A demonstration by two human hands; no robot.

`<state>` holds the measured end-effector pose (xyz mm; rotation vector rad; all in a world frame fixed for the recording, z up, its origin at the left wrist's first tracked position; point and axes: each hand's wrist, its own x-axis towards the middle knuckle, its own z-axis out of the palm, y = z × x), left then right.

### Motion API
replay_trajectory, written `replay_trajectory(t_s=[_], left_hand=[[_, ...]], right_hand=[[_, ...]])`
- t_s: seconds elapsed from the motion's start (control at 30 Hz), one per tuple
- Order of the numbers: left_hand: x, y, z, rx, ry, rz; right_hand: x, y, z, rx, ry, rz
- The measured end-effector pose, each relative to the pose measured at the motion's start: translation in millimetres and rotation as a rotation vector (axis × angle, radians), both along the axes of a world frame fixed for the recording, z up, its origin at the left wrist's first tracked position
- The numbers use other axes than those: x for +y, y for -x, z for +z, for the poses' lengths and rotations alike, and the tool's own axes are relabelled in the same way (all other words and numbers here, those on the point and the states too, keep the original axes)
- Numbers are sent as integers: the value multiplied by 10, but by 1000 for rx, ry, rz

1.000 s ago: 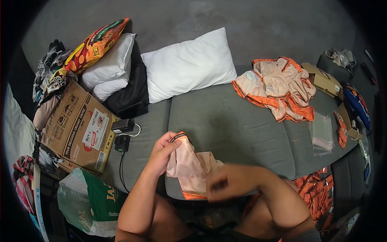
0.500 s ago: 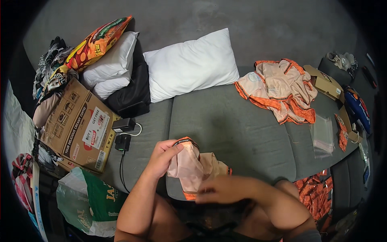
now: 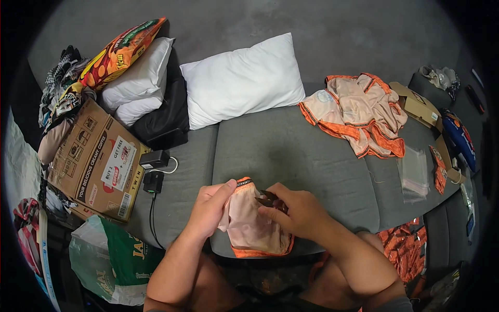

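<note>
Pinched at its dark-lettered band, a small beige garment with orange edging [image 3: 254, 223] hangs from my left hand [image 3: 210, 208], over the front of the grey sofa seat. My right hand [image 3: 299, 210] is closed round a small dark tool with pointed tips [image 3: 266, 197], which looks like thread snips. Its tips lie against the garment's upper right side, just under the band. My fingers cover most of the tool. Farther off to the right, several like garments [image 3: 364, 114] lie in a loose heap on the seat.
A white pillow [image 3: 244, 80] leans at the back. On the left stand a cardboard box [image 3: 93, 161], black power adapters [image 3: 153, 181] with a cord, and a green-and-white bag [image 3: 117, 260]. Clear plastic sleeves [image 3: 414, 174], an open carton [image 3: 416, 106] and orange packets [image 3: 405, 247] are at right.
My right hand, blurred and low before, has risen to the garment's upper side, and the dark tool now shows in it. The garment hangs flatter. My left hand keeps its hold on the band.
</note>
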<state>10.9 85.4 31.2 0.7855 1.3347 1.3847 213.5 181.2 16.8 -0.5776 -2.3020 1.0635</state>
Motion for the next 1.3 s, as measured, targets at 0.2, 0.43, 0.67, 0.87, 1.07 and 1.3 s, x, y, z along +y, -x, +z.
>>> replay_trajectory(t_s=[0.2,0.43,0.67,0.87,1.07,1.3], left_hand=[[-35,-109,64,214,-69,-57],[-36,-122,31,219,-95,-88],[-21,-115,27,213,-72,-95],[-9,-100,5,233,-42,-43],[-15,-68,-31,243,-55,-43],[-2,-113,9,305,-49,-63]], right_hand=[[-36,49,-32,-35,-153,-57],[-11,80,-92,-20,-245,-66],[-3,71,-68,-62,-279,-86],[4,56,-84,-91,-323,-77],[14,40,-41,-91,-348,-95],[17,45,-61,-56,-414,-116]])
